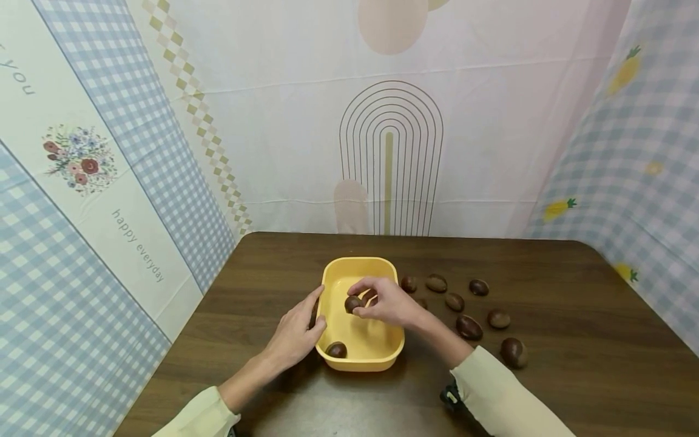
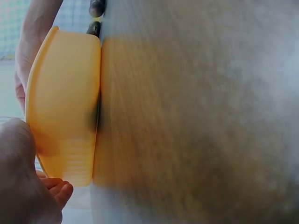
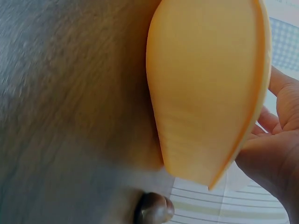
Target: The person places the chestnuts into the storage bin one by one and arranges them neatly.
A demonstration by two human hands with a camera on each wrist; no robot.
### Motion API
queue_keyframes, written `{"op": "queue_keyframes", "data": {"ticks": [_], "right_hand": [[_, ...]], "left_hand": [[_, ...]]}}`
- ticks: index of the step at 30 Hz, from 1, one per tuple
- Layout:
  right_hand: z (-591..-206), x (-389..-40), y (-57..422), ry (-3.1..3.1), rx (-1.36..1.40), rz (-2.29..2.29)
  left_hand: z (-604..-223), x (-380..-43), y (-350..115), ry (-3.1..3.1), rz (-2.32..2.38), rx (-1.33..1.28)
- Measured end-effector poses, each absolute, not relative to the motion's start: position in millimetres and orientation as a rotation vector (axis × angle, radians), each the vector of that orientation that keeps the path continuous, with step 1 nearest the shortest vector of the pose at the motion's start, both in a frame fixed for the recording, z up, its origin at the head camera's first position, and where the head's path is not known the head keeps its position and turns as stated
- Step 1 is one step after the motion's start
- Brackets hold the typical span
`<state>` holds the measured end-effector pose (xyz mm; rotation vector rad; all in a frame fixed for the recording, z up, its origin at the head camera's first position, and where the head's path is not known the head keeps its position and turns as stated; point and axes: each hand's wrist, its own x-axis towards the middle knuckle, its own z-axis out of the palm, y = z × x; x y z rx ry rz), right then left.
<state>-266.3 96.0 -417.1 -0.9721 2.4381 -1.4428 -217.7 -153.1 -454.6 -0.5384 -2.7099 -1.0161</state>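
Note:
My right hand (image 1: 386, 301) pinches a brown chestnut (image 1: 353, 304) between thumb and fingers, over the inside of a yellow plastic tub (image 1: 358, 365). Another chestnut (image 1: 336, 349) lies in the tub's near left corner. My left hand (image 1: 295, 334) rests against the tub's left side, its fingers fairly straight and the thumb at the rim. The left wrist view shows those fingers (image 2: 58, 189) along the outer wall. From the right wrist view, the tub's wall hides the pinched chestnut.
Several loose chestnuts (image 1: 469, 328) lie scattered on the dark wooden table (image 1: 579, 346) to the right of the tub. One of them (image 1: 409, 284) is close beside the tub's right wall. A patterned cloth (image 1: 284, 152) hangs behind the table and along both sides.

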Motion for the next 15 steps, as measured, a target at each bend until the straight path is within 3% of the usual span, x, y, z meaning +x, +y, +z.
{"op": "queue_keyframes", "data": {"ticks": [15], "right_hand": [[-429.5,-263.2,71.1,2.473,-1.018,-1.284]], "left_hand": [[-456.1,-218.3,-153.6,-2.684,-1.032,-0.541]]}}
